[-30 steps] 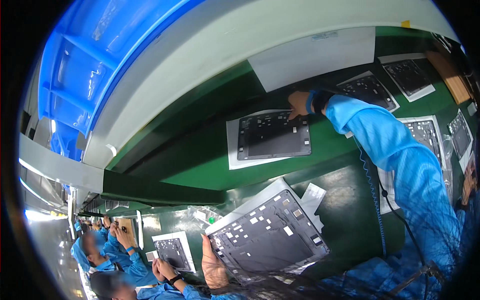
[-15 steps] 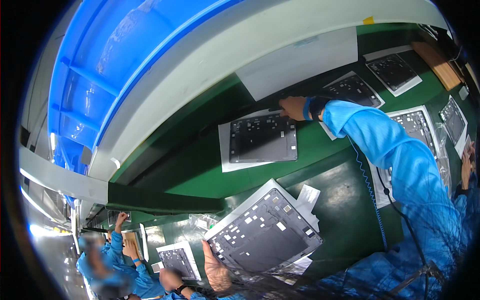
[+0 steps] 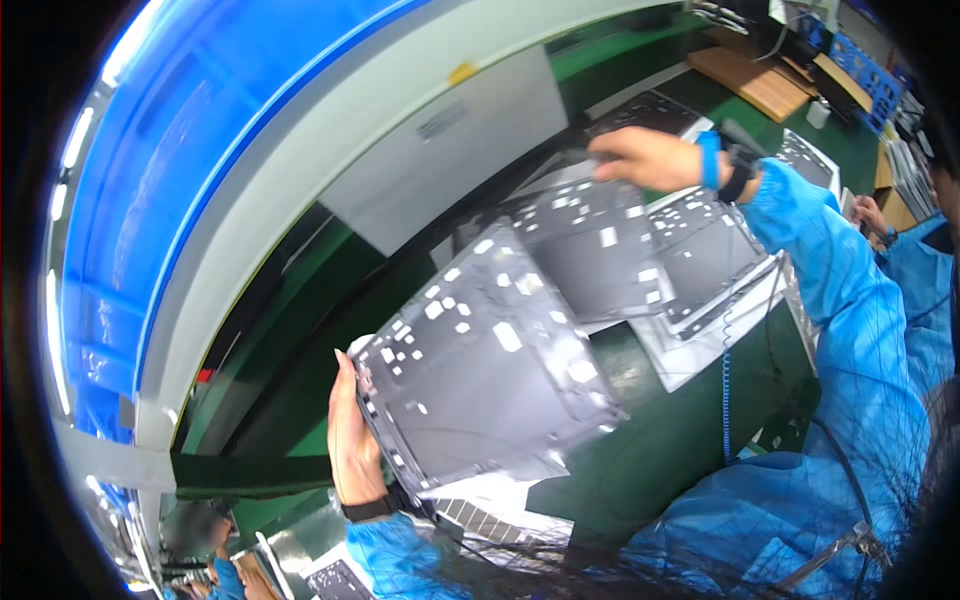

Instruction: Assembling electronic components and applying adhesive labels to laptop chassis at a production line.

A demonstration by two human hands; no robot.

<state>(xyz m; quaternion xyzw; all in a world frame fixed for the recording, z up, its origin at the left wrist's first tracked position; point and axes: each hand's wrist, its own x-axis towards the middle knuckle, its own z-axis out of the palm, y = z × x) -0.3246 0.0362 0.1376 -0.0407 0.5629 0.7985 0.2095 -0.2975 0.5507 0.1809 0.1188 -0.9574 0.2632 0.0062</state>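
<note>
My left hand [image 3: 355, 440] is closed on the left edge of a dark tablet housing [image 3: 480, 370] dotted with white stickers, its thumb on the rim. That housing is raised and tilted above the green bench. Beyond it, my right hand [image 3: 655, 160] pinches the far edge of a second tablet housing [image 3: 590, 260], slightly blurred. This second housing is partly covered by the first one. A third similar housing [image 3: 705, 250] lies on a white sheet [image 3: 680, 360] under my right forearm.
A blue coiled cord [image 3: 727, 390] hangs over the green bench [image 3: 650, 450]. White label sheets [image 3: 510, 525] lie below the left housing. Wooden blocks [image 3: 750, 82] and another person's hand [image 3: 870, 215] are at the right. A pale shelf with a blue bin [image 3: 200, 160] overhangs the left.
My left hand has raised its housing from low over the bench. My right hand has shifted the second housing off its white sheet toward the right. The view has swung to the right.
</note>
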